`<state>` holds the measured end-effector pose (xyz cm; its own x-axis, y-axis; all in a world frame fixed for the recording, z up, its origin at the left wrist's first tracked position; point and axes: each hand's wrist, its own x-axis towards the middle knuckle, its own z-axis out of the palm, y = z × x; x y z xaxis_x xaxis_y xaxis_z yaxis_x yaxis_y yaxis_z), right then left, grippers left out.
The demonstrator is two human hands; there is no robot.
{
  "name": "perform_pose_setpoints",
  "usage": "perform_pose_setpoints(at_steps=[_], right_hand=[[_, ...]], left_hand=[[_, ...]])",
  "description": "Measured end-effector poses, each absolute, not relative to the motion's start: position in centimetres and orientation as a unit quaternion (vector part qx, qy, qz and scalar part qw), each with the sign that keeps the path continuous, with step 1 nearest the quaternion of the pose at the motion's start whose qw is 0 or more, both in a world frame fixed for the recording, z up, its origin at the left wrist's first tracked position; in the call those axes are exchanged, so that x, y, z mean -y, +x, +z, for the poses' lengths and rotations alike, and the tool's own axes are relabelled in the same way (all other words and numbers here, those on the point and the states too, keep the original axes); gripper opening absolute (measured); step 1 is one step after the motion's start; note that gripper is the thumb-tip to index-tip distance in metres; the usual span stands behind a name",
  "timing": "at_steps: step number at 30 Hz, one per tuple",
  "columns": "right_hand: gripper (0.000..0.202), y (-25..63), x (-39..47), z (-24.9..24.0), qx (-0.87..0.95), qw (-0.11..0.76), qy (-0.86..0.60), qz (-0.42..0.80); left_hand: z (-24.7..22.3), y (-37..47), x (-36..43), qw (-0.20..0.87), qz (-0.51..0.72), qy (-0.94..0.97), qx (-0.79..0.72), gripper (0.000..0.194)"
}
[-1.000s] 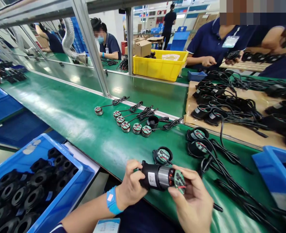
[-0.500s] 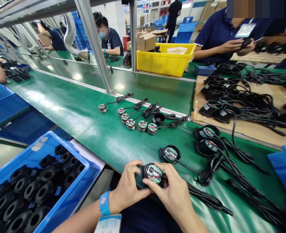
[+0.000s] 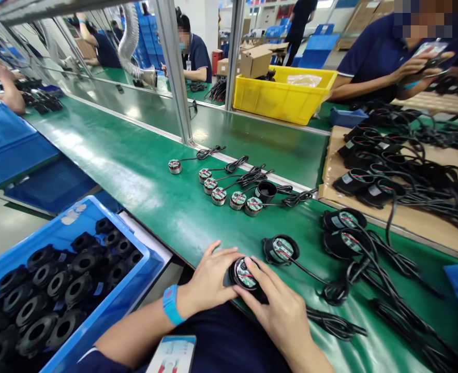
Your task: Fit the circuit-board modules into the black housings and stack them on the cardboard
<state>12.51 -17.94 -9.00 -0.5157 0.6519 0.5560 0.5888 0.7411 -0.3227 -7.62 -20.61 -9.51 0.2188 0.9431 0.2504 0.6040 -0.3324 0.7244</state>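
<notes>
Between my two hands, at the table's near edge, is a round motor (image 3: 245, 273) with a green circuit board, sitting in a black housing. My left hand (image 3: 212, 275) wraps the housing's left side. On the other side my right hand (image 3: 277, 295) grips it, fingertips resting on the board's rim. A coiled black cable (image 3: 335, 322) lies beyond my right hand. Just past my hands stands another black housing (image 3: 281, 249) with a board inside and a cable trailing right.
Several bare motors (image 3: 218, 196) with coiled cables line the green table (image 3: 135, 181). A blue bin (image 3: 92, 204) of black housings stands at lower left. Cardboard (image 3: 329, 176) bears more cabled housings at right. A yellow bin (image 3: 283, 101) and co-workers are across the table.
My right fingers have moved onto the board's top edge, and my left fingers have stretched further over the housing. The view has shifted slightly, so the table's things appear further right.
</notes>
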Motion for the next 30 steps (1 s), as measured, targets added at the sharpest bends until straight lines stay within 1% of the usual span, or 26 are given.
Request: perform_pose_setpoints(at_steps=[4, 6, 7, 9, 10, 11, 12, 13, 15, 16, 17, 18, 19, 20, 22, 24, 25, 26, 29, 30], right_hand=[[0.045, 12.5, 17.7, -8.8, 0.873, 0.334, -0.353, 0.026], [0.041, 12.9, 18.1, -8.5, 0.869, 0.352, -0.348, 0.002], [0.035, 13.2, 18.5, -8.5, 0.871, 0.369, -0.325, -0.003], [0.015, 13.8, 19.4, -8.7, 0.885, 0.389, -0.256, 0.025], [0.008, 14.0, 19.8, -9.0, 0.892, 0.385, -0.232, 0.054], [0.006, 14.2, 20.1, -9.4, 0.894, 0.374, -0.233, 0.084], [0.014, 14.3, 20.2, -9.7, 0.890, 0.357, -0.262, 0.109], [0.031, 14.5, 20.3, -10.0, 0.878, 0.341, -0.310, 0.131], [0.078, 14.7, 20.1, -10.3, 0.841, 0.335, -0.390, 0.170], [0.096, 14.8, 20.0, -10.3, 0.823, 0.353, -0.404, 0.184], [0.107, 14.9, 19.8, -10.3, 0.809, 0.381, -0.403, 0.194], [0.112, 15.0, 19.6, -10.2, 0.801, 0.410, -0.389, 0.196], [0.112, 15.0, 19.4, -10.2, 0.801, 0.433, -0.368, 0.187], [0.106, 15.1, 19.3, -10.3, 0.811, 0.437, -0.348, 0.173], [0.085, 15.1, 19.1, -10.8, 0.847, 0.388, -0.326, 0.161], [0.068, 15.0, 19.0, -11.4, 0.865, 0.334, -0.336, 0.166], [0.064, 15.0, 19.0, -11.7, 0.863, 0.326, -0.347, 0.168], [0.063, 15.0, 19.1, -11.8, 0.859, 0.330, -0.355, 0.168], [0.063, 15.5, 19.7, -11.4, 0.843, 0.354, -0.374, 0.157], [0.065, 15.8, 19.8, -11.0, 0.839, 0.360, -0.379, 0.153]], left_hand=[[-9.8, -7.8, 20.8, 0.228, 0.343, 0.743, -0.528, 0.060], [-10.0, -7.7, 20.9, 0.233, 0.334, 0.735, -0.543, 0.063], [-10.0, -7.6, 20.9, 0.234, 0.333, 0.729, -0.550, 0.064], [-9.8, -7.5, 20.7, 0.230, 0.339, 0.717, -0.564, 0.068], [-9.4, -7.5, 20.7, 0.223, 0.347, 0.713, -0.567, 0.070], [-8.9, -7.4, 20.6, 0.215, 0.353, 0.713, -0.567, 0.071], [-8.3, -7.3, 20.6, 0.206, 0.359, 0.715, -0.564, 0.070], [-7.6, -7.2, 20.6, 0.196, 0.365, 0.718, -0.560, 0.069], [-6.3, -6.9, 20.8, 0.183, 0.373, 0.730, -0.543, 0.066], [-5.8, -6.7, 20.9, 0.183, 0.375, 0.739, -0.529, 0.065], [-5.6, -6.5, 21.1, 0.189, 0.373, 0.752, -0.510, 0.064], [-5.6, -6.2, 21.3, 0.202, 0.366, 0.766, -0.488, 0.063], [-6.0, -5.9, 21.4, 0.218, 0.355, 0.779, -0.469, 0.062], [-6.5, -5.7, 21.5, 0.234, 0.341, 0.788, -0.456, 0.061], [-8.0, -5.3, 21.4, 0.262, 0.304, 0.794, -0.456, 0.059], [-9.3, -5.4, 21.0, 0.276, 0.273, 0.792, -0.471, 0.059], [-9.7, -5.8, 20.8, 0.284, 0.262, 0.796, -0.466, 0.063], [-9.9, -6.3, 20.4, 0.295, 0.255, 0.803, -0.451, 0.072], [-9.7, -8.7, 19.4, 0.336, 0.265, 0.803, -0.414, 0.107], [-9.6, -9.5, 19.1, 0.348, 0.283, 0.786, -0.425, 0.115]])
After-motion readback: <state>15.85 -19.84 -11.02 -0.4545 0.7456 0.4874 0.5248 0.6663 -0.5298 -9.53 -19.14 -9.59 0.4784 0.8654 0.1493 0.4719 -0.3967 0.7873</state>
